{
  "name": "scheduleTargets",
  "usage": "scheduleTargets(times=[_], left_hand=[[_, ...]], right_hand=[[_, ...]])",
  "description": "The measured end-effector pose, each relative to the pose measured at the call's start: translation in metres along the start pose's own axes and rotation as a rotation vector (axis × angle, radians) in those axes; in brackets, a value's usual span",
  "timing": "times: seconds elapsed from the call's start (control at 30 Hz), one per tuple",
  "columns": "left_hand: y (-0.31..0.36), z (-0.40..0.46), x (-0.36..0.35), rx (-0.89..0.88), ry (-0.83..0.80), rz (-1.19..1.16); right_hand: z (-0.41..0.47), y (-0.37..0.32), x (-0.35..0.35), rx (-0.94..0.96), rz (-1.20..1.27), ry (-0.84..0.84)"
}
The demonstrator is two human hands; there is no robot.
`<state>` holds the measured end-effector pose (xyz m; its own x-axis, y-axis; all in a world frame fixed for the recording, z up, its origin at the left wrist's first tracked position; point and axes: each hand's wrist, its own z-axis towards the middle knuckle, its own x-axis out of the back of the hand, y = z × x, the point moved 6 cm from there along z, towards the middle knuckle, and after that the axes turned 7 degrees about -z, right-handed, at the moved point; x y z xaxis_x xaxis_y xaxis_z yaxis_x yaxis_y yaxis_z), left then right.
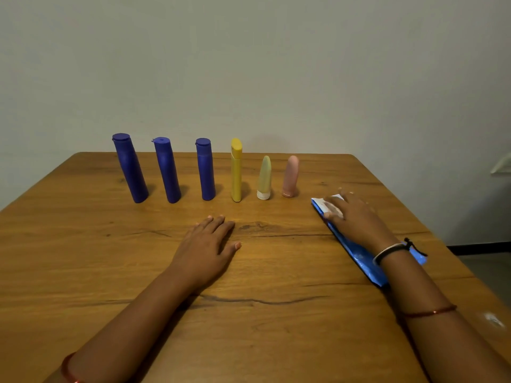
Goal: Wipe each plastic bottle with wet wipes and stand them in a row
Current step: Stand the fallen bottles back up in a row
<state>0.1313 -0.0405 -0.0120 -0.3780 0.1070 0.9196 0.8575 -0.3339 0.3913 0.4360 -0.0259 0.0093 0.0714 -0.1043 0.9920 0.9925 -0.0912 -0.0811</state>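
Six bottles upright in a row on the table (83,244), well beyond both hands' fingertips: three blue bottles (166,170), a yellow bottle (236,170), a pale green tube (264,178), a pink tube (290,176). Left hand (207,250) flat on the wood, palm down, fingers together, thumb out, holding nothing. Right hand (356,219) rests on the blue wipes pack (356,252), fingers loosely spread over a white wipe (333,207) at the pack's far end; thumb touches the wipe. Pinch or just pressing: can't tell.

Head view looks forward, down over table (276,327) (close).
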Motion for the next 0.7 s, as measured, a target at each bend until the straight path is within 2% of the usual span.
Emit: scheduleTargets(times=[0.1,0.3,0.7], left_hand=[[-0.001,0.000,0.000,0.006,0.002,0.003],[0.001,-0.001,0.000,0.010,0.008,0.013],[0.002,-0.001,0.002,-0.001,0.022,0.004]], right_hand=[[0.004,0.003,-0.020,-0.059,-0.101,-0.087],[0.004,0.001,-0.030,-0.148,-0.090,-0.092],[0.018,0.026,-0.013,-0.110,-0.104,-0.053]])
